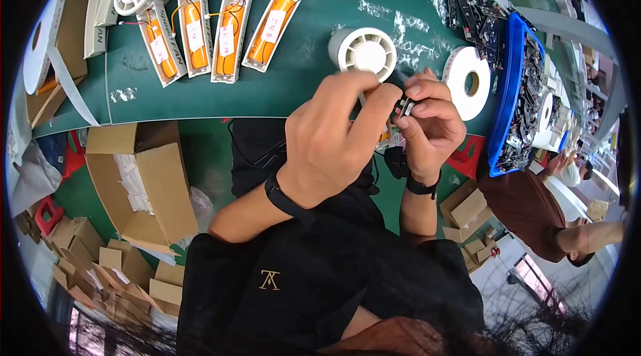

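Off at the right edge of the green table (200, 99), a blue tray (502, 105) is packed with dark circuit boards (527, 95), and more of the same boards lie loose just beyond its far end. Below the table's near edge, an open cardboard box (150, 182) stands on the floor with pale sheets showing inside it, and smaller flat cartons (113, 269) are heaped near it.

Both hands meet just in front of the table's near edge, fingertips together on one small part. The left hand (330, 139) is curled, its thumb and forefinger pinched onto a small black-and-white connector piece (404, 106). The right hand (431, 122) closes on the same piece from the other side, fingers bent around it. The piece sits between the two sets of fingertips, mostly hidden, so its exact shape cannot be told.

Just behind the hands, near the table's front edge, stands a round white vented housing (366, 52), close to the left knuckles. A roll of white tape (469, 82) lies beside the right hand, between it and the tray. Along the far edge, a row of white units with orange battery packs (224, 32) lies open.
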A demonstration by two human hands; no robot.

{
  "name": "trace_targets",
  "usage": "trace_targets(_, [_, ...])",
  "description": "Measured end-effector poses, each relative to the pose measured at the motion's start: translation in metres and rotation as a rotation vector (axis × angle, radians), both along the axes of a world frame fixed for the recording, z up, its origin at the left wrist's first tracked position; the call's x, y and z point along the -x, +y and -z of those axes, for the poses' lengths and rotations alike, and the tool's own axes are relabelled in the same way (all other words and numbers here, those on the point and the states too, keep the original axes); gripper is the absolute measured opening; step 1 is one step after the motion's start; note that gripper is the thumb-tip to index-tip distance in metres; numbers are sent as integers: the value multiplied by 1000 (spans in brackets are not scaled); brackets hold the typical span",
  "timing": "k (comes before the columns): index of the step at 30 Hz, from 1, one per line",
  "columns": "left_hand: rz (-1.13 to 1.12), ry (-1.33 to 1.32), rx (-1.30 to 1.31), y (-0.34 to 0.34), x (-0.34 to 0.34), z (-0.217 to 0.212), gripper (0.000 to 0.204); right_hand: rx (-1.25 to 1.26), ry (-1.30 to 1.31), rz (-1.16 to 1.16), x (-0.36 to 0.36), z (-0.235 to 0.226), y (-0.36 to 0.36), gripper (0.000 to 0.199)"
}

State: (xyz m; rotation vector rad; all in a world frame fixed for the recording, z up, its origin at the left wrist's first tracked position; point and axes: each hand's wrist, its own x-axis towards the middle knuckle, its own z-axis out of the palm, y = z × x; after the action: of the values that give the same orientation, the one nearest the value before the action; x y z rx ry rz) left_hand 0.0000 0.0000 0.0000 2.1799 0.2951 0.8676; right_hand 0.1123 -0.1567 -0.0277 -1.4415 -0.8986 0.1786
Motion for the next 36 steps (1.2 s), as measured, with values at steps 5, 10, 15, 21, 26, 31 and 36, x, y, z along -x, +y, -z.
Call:
trace_targets(5, [-27, 28, 71, -2, 1, 0, 24, -16, 76, -76, -2, 0, -6, 36])
trace_targets(10, [16, -5, 135, -2, -4, 7, 20, 40, 165, -55, 0, -4, -10, 34])
trace_targets(15, [9, 12, 162, -5, -3, 9, 24, 16, 192, -9, 6, -6, -10, 33])
trace_targets(21, [13, -26, 194, -4, -4, 11, 21, 93, 153, -29, 6, -7, -15, 37])
trace_targets(26, [22, -2, 138, -2, -5, 5, 18, 89, 141, 19, 11, -9, -11, 34])
trace_targets(31, [44, -1, 30, 7, -8, 3, 17, 173, 83, 63, 12, -17, -11, 33])
trace_targets(36, [63, 13, 92, 9, -7, 4, 15, 183, 196, 38, 13, -20, -10, 33])
